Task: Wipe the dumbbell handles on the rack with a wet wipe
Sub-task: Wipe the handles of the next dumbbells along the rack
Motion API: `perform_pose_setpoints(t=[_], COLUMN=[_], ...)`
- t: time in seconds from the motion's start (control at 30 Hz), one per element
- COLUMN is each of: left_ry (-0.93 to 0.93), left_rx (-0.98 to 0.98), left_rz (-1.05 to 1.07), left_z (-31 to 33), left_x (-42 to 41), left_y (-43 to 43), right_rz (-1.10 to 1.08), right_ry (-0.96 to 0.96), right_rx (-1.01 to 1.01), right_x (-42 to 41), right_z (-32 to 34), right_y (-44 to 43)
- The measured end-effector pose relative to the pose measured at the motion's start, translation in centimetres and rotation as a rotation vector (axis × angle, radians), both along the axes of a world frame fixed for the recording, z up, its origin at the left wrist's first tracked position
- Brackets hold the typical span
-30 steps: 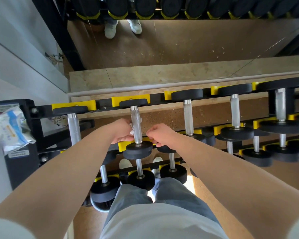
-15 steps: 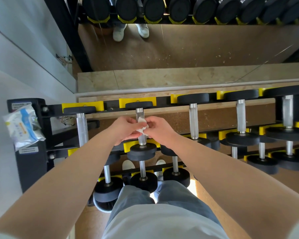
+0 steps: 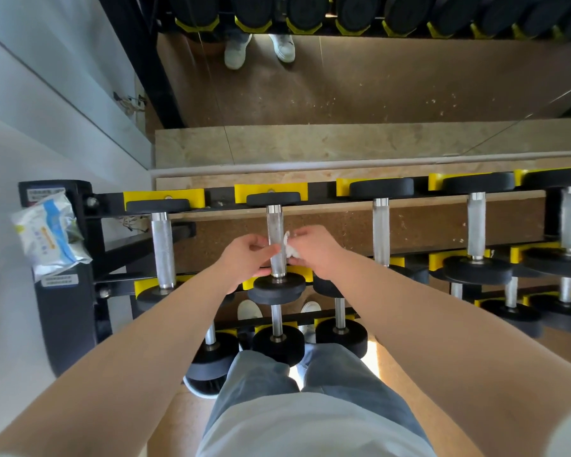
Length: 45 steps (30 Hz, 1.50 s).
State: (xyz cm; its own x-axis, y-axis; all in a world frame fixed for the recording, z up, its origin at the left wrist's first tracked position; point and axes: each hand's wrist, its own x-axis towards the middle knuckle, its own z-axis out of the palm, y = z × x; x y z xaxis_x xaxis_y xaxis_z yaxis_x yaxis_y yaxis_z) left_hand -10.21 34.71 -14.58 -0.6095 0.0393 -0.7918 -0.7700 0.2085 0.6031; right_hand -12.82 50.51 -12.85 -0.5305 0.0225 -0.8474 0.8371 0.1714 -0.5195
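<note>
A black rack (image 3: 112, 209) with yellow cradles holds a row of dumbbells with silver knurled handles. The second dumbbell's handle (image 3: 274, 222) runs between my two hands. My right hand (image 3: 314, 250) pinches a small white wet wipe (image 3: 289, 248) against the right side of that handle. My left hand (image 3: 248, 255) presses on the handle's left side, fingertips touching the wipe's edge. The lower half of the handle is hidden behind my fingers.
A pack of wet wipes (image 3: 48, 237) rests on the rack's left end post. More dumbbells sit to the left (image 3: 162, 252) and right (image 3: 381, 232), with lower tiers beneath. A mirror behind the rack (image 3: 343, 94) reflects the floor and shoes. A wall stands close on the left.
My hands have moved up the second handle from near its lower weight to its middle, and the wipe now shows between my fingers on the handle's right side.
</note>
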Motion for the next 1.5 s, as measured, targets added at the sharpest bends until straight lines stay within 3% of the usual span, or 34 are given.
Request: perform_pose_setpoints(t=[0.07, 0.13, 0.2, 0.3, 0.33, 0.37, 0.43, 0.53, 0.6, 0.67, 0.8, 0.87, 0.93, 1.07, 1.13, 1.27, 1.4, 1.5], left_ry=[0.040, 0.056, 0.029, 0.016, 0.021, 0.025, 0.026, 0.020, 0.019, 0.016, -0.059, -0.090, -0.100, -0.104, -0.064, 0.026, 0.056, -0.008], left_rx=[-0.021, -0.032, 0.004, 0.040, 0.045, 0.048, 0.062, 0.087, 0.109, 0.122, 0.096, 0.043, -0.002, 0.089, 0.146, 0.246, 0.254, 0.247], left_rz=[-0.012, 0.012, 0.074, 0.156, 0.169, 0.177, 0.212, 0.260, 0.269, 0.253, 0.161, 0.121, 0.080, 0.054, 0.096, 0.268, 0.314, 0.306], left_z=[0.2, 0.3, 0.2, 0.1, 0.1, 0.2, 0.1, -0.4, -0.3, -0.4, -0.4, -0.2, -0.4, -0.4, -0.1, 0.4, 0.4, 0.2], left_x=[0.0, -0.2, -0.1, -0.1, -0.1, -0.1, -0.1, -0.2, -0.2, -0.1, 0.2, 0.3, 0.3, 0.5, 0.3, -0.1, -0.1, 0.2], left_y=[-0.2, -0.1, -0.1, -0.1, 0.0, 0.0, 0.0, -0.3, -0.5, -0.6, -0.5, -0.5, -0.6, -0.8, -0.8, -0.7, -0.7, -0.8], right_rz=[-0.226, -0.194, 0.029, 0.737, 0.878, 0.881, 0.588, -0.001, -0.196, -0.090, 0.472, 0.593, 0.507, -0.106, -0.174, 0.141, 0.761, 0.779], right_ry=[0.023, 0.068, 0.085, 0.044, 0.028, 0.003, -0.079, -0.043, 0.011, 0.039, -0.032, -0.089, -0.118, 0.008, 0.103, 0.293, 0.496, 0.539], right_rx=[-0.109, -0.124, -0.045, 0.223, 0.258, 0.248, 0.139, -0.114, -0.217, -0.183, 0.059, 0.094, 0.062, -0.152, -0.138, 0.176, 0.298, 0.339], right_x=[-1.6, -2.7, -2.5, -0.8, -0.3, -0.1, -0.5, -2.8, -3.8, -3.6, -0.9, -0.1, -0.3, -2.8, -3.2, 0.0, 3.8, 3.3], right_z=[-0.2, -0.9, -1.1, -0.5, -0.4, -0.3, -0.1, -0.9, -1.0, -1.1, -1.3, -1.2, -1.0, -0.4, -0.1, 0.4, 0.3, 0.3], right_y=[-0.5, -0.6, -0.1, 0.8, 0.9, 1.0, 0.7, 0.2, 0.0, 0.2, 1.2, 1.2, 1.0, -0.3, -0.8, -0.5, 0.3, 0.3])
